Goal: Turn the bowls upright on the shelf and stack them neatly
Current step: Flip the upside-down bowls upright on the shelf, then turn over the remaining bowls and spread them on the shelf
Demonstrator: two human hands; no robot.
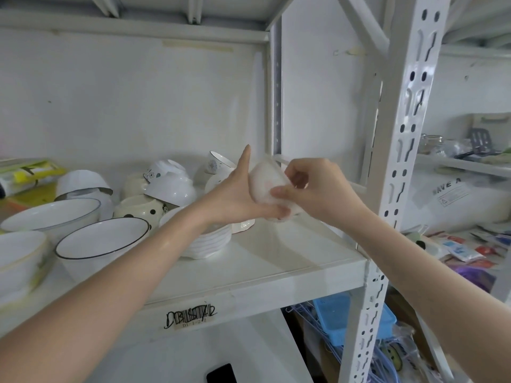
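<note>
Both hands hold a small white bowl (265,186) in the air above the right part of the white shelf (276,261). It is blurred and tilted on its side. My left hand (235,194) cups it from the left and below, thumb pointing up. My right hand (315,186) grips its right side with curled fingers. Behind and to the left lies a heap of white bowls: some tipped or upside down (172,186), a dotted cream one (138,210), a ribbed one (210,241) upright under my left wrist, and black-rimmed upright bowls (102,239).
A perforated white upright post (398,161) stands just right of my hands at the shelf's front corner. Another shelf unit at the right holds jars, a spatula and packets (464,250). Below are a blue basket (340,319) and hangers. Yellow packaging (30,172) sits at far left.
</note>
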